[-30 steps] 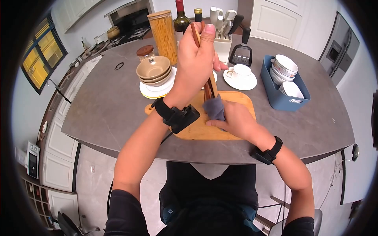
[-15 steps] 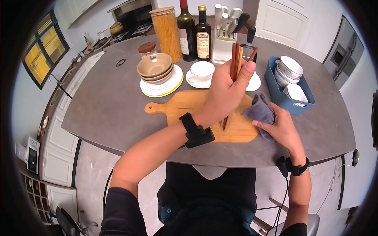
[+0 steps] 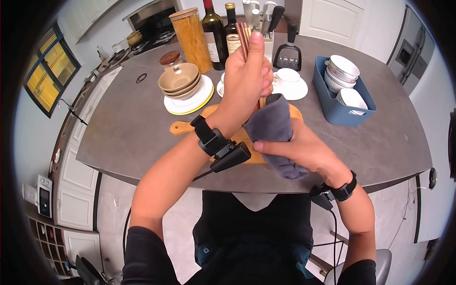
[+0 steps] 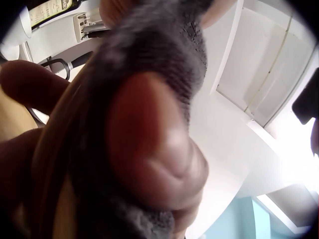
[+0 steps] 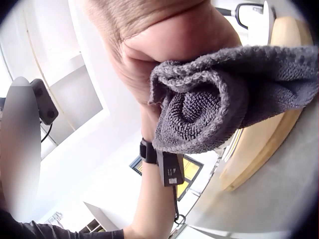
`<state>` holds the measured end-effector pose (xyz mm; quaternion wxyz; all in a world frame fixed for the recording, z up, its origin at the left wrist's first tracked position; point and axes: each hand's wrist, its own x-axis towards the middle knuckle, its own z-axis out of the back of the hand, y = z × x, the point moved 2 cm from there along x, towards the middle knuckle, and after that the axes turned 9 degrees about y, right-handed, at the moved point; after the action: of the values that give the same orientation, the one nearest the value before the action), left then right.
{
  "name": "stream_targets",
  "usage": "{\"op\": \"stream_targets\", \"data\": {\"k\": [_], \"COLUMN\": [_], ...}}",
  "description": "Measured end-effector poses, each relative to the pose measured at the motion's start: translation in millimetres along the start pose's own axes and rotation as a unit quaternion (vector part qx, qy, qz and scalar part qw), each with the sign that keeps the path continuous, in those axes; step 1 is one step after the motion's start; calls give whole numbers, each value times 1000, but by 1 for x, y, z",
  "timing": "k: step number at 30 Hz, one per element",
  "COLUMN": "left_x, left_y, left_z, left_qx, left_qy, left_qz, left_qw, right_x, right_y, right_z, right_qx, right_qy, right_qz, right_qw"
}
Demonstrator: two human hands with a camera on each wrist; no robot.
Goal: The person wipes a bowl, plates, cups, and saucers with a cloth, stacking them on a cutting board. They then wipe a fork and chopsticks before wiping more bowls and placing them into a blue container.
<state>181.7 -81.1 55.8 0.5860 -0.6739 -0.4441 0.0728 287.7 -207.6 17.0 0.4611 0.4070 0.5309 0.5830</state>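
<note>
My left hand (image 3: 242,83) grips a bundle of wooden chopsticks (image 3: 243,39), held upright with their upper ends poking out past the thumb. From the right, my right hand (image 3: 306,145) holds a grey cloth (image 3: 273,118) around the lower part of the bundle, thumb on its near side. Seen from the left wrist, the cloth (image 4: 154,55) lies along the chopsticks (image 4: 57,149) under a blurred thumb. A rolled, hanging end of the cloth (image 5: 192,109) fills the right wrist view. Beneath both hands lies a wooden cutting board (image 3: 182,127); cloth and hands cover much of it.
Beige bowls (image 3: 178,78) are stacked on plates (image 3: 204,95) at the left. A white cup (image 3: 288,75) on its saucer (image 3: 298,90) stands behind the hands. To the right is a blue basket (image 3: 349,118) of white bowls. Bottles (image 3: 214,42) and a pasta jar (image 3: 192,42) line the back.
Half a second ago the hands were apart, the cloth right of the chopsticks. Now the chopsticks have moved up and left, and the right hand has brought the cloth left onto them.
</note>
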Motion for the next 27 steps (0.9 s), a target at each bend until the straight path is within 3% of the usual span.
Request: {"op": "stream_targets", "data": {"k": [2, 4, 8, 11, 12, 13, 14, 16, 18, 20, 21, 22, 23, 24, 26, 27], "left_x": [-5, -16, -52, -58, -59, -60, -60, -61, -64, -70, -71, -73, -75, -75, -75, -73], "left_y": [-2, -2, 14, -1, -9, -16, -21, -20, -7, 3, 9, 12, 14, 15, 21, 31], "left_z": [6, 11, 18, 46, 55, 59, 69, 85, 96, 102, 109, 109, 108, 106, 107, 111], "left_qx": [2, 84, 64, 83, 114, 102, 102, 183, 216, 344, 342, 341, 383, 424, 441, 507], "left_qy": [4, -71, -59, -91, -104, -117, -119, -29, -20, -40, -37, -42, -39, -34, -19, 7], "left_qz": [0, 6, 45, 57, 64, 98, 96, 266, 282, 266, 259, 261, 257, 254, 256, 202], "left_qw": [1000, 994, 995, 991, 986, 983, 983, 946, 934, 900, 903, 902, 886, 869, 860, 838], "right_x": [8, 13, 17, 24, 30, 35, 41, 50, 37, 16, 7, -5, -12, -13, -10, -11], "right_y": [-8, -13, -1, 2, 0, -3, -17, -34, -43, -30, -19, -8, -3, -3, 4, 4], "right_z": [-6, -12, -23, -21, -7, 0, 1, -3, -20, -43, -45, -44, -39, -29, 6, 20], "right_qx": [-18, 6, 16, -46, -190, -329, -331, -573, -576, -584, -583, -512, -438, -438, -431, -438], "right_qy": [30, 85, 76, 70, -18, -106, -104, -199, -160, 69, 74, 127, 179, 182, -64, -119], "right_qz": [-18, -26, -46, 11, 13, 16, 17, 66, 34, 77, 79, 104, 126, 126, 141, 133], "right_qw": [999, 996, 996, 996, 981, 938, 938, 792, 801, 805, 806, 843, 872, 871, 889, 881]}}
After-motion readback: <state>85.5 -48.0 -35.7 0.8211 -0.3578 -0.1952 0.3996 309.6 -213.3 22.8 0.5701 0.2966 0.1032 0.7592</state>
